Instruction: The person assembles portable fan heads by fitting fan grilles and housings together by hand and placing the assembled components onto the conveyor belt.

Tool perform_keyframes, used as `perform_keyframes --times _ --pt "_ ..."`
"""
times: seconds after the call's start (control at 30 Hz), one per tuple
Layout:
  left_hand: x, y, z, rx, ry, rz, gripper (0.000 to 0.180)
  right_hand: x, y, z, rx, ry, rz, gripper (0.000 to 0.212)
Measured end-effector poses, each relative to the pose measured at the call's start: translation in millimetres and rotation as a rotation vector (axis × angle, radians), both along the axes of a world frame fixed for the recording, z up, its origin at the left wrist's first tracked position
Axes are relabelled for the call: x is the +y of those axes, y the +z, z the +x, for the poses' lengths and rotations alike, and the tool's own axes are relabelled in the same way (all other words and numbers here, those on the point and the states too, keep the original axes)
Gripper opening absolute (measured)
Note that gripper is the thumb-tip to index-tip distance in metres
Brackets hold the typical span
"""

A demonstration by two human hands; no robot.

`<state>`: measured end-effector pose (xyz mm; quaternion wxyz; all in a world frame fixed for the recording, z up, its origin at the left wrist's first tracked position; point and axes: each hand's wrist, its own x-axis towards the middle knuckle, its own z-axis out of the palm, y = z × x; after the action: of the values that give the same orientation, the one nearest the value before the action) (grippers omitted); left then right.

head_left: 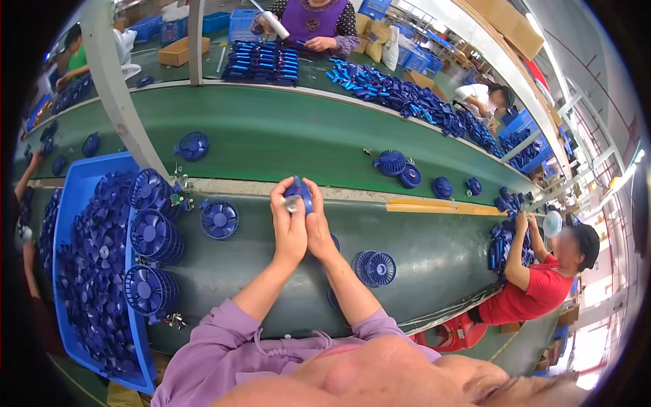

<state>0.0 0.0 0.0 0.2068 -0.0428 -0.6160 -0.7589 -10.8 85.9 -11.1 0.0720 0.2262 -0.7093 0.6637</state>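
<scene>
Both hands meet over the dark green bench in front of me, closed round a blue fan part (299,188) held edge-on. My left hand (289,234) grips it from the left, with a small silvery round piece (292,204) at its fingers. From the other side my right hand (319,234) presses against the same part; its fingers are partly hidden. Left of my hands lies a blue round fan (220,219). Two blue fan grilles (374,268) rest to the right, and more blue pieces are partly covered by my right forearm.
A blue bin (140,339) full of fan blades stands at my left, with stacked fan cages (154,236) beside it. Beyond runs a green conveyor belt (285,146) carrying several fans. A yellow strip (444,207) edges the bench. A person in red (536,288) works at right.
</scene>
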Motion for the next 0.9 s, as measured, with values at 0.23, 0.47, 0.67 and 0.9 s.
perform_keyframes --times 0.23,0.47,0.67,0.9 --pt "-4.3 -4.1 -4.3 0.312 0.239 -0.348 0.041 -18.1 4.0 7.5 -0.237 0.036 -0.369 0.062" --pt "-31.0 -23.3 -37.2 0.115 0.049 -0.574 0.056 14.6 3.0 -49.5 -0.171 -0.171 0.185 0.051" --pt "-95.9 -27.4 -122.2 0.065 0.496 -0.897 0.048 94.4 -11.2 -33.4 0.361 -0.556 0.873 0.068" --pt "-161.6 -44.6 -186.5 -0.477 0.763 -1.134 0.038 63.0 -9.1 62.9 0.092 -0.124 1.086 0.078"
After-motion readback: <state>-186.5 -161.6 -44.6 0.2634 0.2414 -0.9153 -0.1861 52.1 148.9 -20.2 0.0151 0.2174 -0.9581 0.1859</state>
